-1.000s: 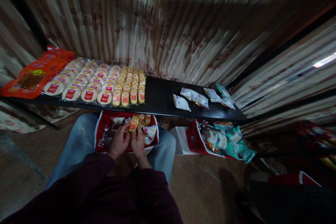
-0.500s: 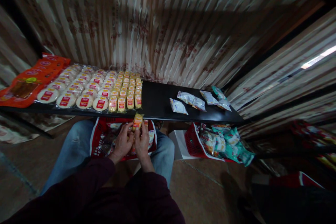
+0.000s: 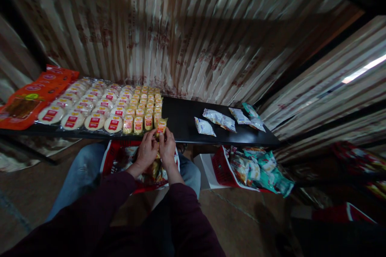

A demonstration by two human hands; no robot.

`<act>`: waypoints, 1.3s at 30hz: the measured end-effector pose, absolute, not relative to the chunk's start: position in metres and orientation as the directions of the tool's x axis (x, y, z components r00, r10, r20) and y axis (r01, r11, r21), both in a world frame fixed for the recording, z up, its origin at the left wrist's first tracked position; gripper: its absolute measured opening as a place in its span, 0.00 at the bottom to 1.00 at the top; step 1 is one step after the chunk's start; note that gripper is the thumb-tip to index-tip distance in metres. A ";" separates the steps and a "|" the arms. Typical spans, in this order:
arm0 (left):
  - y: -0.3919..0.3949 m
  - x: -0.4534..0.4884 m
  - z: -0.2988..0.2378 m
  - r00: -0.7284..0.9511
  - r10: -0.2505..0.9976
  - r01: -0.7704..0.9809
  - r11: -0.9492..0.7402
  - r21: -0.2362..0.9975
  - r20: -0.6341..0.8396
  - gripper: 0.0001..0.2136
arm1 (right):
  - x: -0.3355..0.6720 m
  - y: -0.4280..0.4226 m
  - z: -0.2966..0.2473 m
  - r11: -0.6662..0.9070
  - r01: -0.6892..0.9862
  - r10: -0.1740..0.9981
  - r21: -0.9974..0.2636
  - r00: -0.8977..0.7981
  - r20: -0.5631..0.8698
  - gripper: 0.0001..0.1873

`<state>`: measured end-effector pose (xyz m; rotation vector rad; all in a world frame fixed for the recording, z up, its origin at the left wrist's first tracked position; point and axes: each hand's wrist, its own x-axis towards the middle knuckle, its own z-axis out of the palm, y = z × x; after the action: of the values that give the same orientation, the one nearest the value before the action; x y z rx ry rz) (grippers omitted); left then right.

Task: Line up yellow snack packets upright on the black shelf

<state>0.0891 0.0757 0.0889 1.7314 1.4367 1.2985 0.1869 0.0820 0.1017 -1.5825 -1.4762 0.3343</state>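
Between my left hand and my right hand is a small yellow wrapped snack cake with a red and orange label, pinched by the fingers of both. It is held at the front edge of the black shelf, by the right end of the rows of matching small yellow cakes. Left of those stand rows of round pale wrapped cakes with red labels. Below my hands, a red basket with more packets sits between my knees, partly hidden by my forearms.
Several white packets lie on the shelf's right part, with a teal one behind. A large orange pouch is at the left end. Right of my knee, a second red basket of packets leans by a white box. Striped sheeting hangs behind.
Both hands have moved up and forward, bringing the small yellow cake from above the basket to the shelf's front edge beside the rows. The view has shifted slightly.
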 end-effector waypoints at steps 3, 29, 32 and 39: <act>0.083 0.091 0.087 -0.051 0.940 0.420 -0.287 0.861 0.338 0.23 | 0.188 0.091 0.102 0.141 0.666 0.899 -0.733 0.224 0.377 0.21; 0.097 0.090 0.073 -0.048 0.907 0.473 -0.348 0.810 0.418 0.24 | 0.189 0.109 0.087 0.135 0.756 0.876 -0.641 0.212 0.434 0.19; 0.097 0.090 0.070 -0.040 0.911 0.465 -0.347 0.814 0.412 0.25 | 0.191 0.112 0.090 0.145 0.757 0.869 -0.637 0.210 0.448 0.21; 0.099 0.093 0.068 -0.041 0.921 0.452 -0.328 0.830 0.387 0.25 | 0.194 0.123 0.091 0.177 0.729 0.912 -0.661 0.132 0.389 0.24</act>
<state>0.0928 0.0985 0.0683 1.7799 1.4462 1.3462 0.1940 0.1225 0.0906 -1.5917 -1.6362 0.2816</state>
